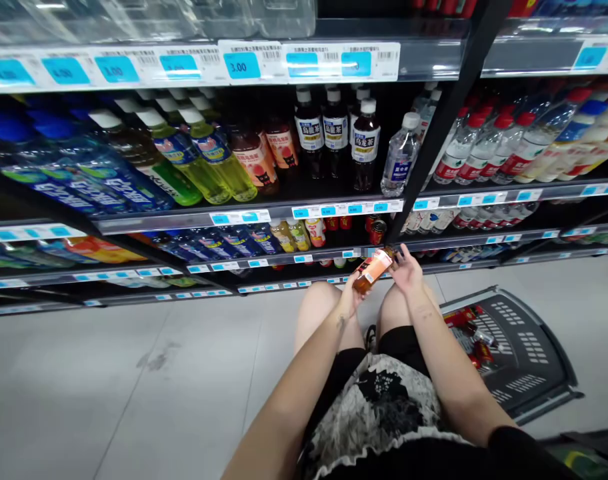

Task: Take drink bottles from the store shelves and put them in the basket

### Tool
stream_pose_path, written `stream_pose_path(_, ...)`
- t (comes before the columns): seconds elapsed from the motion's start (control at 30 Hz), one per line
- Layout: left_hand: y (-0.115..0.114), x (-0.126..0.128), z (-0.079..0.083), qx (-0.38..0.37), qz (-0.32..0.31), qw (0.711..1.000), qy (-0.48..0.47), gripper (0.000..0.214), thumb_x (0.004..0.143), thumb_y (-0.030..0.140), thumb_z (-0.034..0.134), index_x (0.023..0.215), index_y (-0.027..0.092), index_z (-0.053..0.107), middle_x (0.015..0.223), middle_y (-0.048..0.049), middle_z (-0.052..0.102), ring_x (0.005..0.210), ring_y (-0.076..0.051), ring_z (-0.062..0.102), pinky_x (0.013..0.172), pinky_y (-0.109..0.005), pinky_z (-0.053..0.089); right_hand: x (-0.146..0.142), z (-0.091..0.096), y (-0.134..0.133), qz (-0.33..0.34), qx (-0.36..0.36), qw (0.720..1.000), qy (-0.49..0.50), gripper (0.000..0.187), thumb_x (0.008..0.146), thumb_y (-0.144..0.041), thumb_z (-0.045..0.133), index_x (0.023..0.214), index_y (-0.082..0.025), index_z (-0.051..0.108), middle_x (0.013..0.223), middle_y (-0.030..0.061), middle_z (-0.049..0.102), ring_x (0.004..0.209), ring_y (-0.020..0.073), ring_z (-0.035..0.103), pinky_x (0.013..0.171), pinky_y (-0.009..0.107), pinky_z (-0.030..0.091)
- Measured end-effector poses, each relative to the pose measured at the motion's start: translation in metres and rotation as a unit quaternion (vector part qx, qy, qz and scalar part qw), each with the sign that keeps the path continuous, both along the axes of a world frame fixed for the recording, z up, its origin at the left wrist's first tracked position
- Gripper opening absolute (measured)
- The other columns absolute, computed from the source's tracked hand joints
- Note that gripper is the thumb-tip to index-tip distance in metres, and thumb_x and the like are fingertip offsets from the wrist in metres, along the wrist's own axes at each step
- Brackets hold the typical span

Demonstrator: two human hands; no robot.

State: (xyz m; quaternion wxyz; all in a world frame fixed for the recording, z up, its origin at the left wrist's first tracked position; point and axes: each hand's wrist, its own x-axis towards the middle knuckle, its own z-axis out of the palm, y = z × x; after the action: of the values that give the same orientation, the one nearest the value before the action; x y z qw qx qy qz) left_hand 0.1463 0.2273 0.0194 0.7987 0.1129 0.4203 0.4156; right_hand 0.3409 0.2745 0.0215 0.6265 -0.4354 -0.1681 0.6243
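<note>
Patterned skirt (379, 407) and bare knees (317, 307), at lower centre, belong to the person crouching before a drinks display.

Left hand (351, 301): grip closed round the lower, amber end of a small bottle (373, 270).

Right hand (408, 270): grip closed on the upper end of the small bottle, fingers curled over it so that the cap is hidden.

The small bottle is held just right of centre, tilted with its upper end to the right, above the knees and clear of floor and shelves. An orange label wraps its middle.

Judged handling: a filled drink bottle of this build is light enough for one hand, stiff rather than soft, and probably plastic, so not very fragile. The glossy label may be slippery. The soundest hold is therefore round the body at the label, thumb opposite fingers, with the neck as a second hold.

Grey shopping basket (529, 353), at lower right on the pale tiled floor (109, 373), holds several red-labelled items (464, 317).

Beyond, shelves (184, 217) with blue price tags (241, 65) carry rows of bottled drinks: blue and green at left, dark tea bottles (337, 130) at upper centre, clear water bottles (400, 157) to their right.
</note>
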Motion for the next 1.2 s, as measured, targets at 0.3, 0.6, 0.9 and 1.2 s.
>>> stream_pose_path(0.3,0.01,0.015,-0.009,0.018,0.025,0.999,0.017,0.047,0.077,0.052,0.071,0.101,0.012,0.065,0.091,-0.0112,0.07,0.074,-0.015,0.066,0.048,-0.019,0.032,-0.004,-0.01,-0.001,0.197,-0.104,0.974,-0.041,0.035,0.09,-0.048,0.062,0.119,-0.028,0.059,0.113,0.0061,0.069,0.099,0.0208,0.07,0.087,0.036,0.058)
stream_pose_path(0.6,0.005,0.036,-0.025,0.059,0.05,0.985,0.153,0.072,0.051,0.022,0.094,0.106,0.019,0.047,0.08,0.0023,0.063,0.062,-0.009,0.056,0.059,-0.022,0.033,-0.009,-0.01,-0.002,0.24,-0.113,0.961,-0.079,0.039,0.076,-0.038,0.079,0.109,-0.025,0.063,0.096,0.0025,0.073,0.083,0.0188,0.071,0.075,0.031,0.058)
stream_pose_path(0.9,0.009,0.038,-0.029,0.111,-0.006,0.984,0.139,0.078,0.051,0.018,0.093,0.114,0.021,0.046,0.103,-0.0052,0.066,0.083,-0.016,0.065,0.073,-0.028,0.046,-0.007,-0.002,0.0,0.229,-0.058,0.964,-0.124,0.054,0.06,-0.028,0.089,0.11,-0.024,0.069,0.107,0.0044,0.075,0.095,0.0234,0.071,0.082,0.034,0.058)
stream_pose_path(1.2,0.008,0.052,-0.025,0.135,-0.007,0.979,0.153,0.079,0.05,0.01,0.092,0.111,0.019,0.042,0.114,-0.0095,0.061,0.093,-0.019,0.064,0.083,-0.038,0.055,0.0,0.002,-0.005,0.192,-0.076,0.971,-0.122,0.047,0.071,-0.041,0.083,0.113,-0.023,0.072,0.105,0.0043,0.076,0.087,0.0191,0.072,0.075,0.028,0.058)
